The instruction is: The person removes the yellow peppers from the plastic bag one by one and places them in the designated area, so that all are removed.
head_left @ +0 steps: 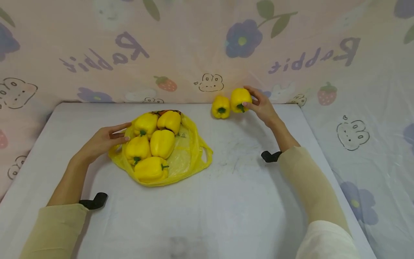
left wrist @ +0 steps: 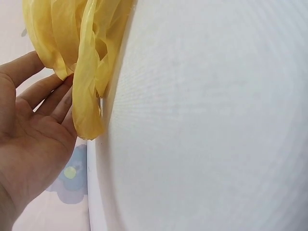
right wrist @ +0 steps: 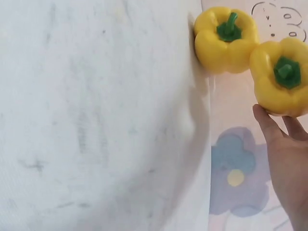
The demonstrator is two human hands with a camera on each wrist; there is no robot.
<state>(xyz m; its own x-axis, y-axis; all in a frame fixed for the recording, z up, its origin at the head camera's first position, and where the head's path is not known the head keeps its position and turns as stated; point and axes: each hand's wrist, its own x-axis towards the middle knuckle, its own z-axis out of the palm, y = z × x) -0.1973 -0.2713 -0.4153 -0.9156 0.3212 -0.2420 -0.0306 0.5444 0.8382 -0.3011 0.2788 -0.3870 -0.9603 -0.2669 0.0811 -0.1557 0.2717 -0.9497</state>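
Observation:
At the left of the head view, my left hand (head_left: 100, 142) holds the left edge of a yellow plastic bag (head_left: 179, 162). In the left wrist view, its fingers reach to the gathered plastic (left wrist: 86, 108), which partly hides the fingertips. Several yellow bell peppers (head_left: 162, 144) with green stems lie in the bag's wide mouth. Toward the back of the table, my right hand (head_left: 263, 109) grips a bell pepper (head_left: 240, 99) from its right side, stem toward me. Close to its left stands another bell pepper (head_left: 221, 108) on the table, also seen in the right wrist view (right wrist: 224, 45).
A white-covered table (head_left: 207, 216) lies under everything, with faint dark marks right of the bag. Behind it hangs a patterned pink curtain (head_left: 194, 43), close to the right-hand peppers. A bag handle (head_left: 208, 156) sticks out to the right. Black wrist mounts (head_left: 97, 201) jut inward from both sleeves.

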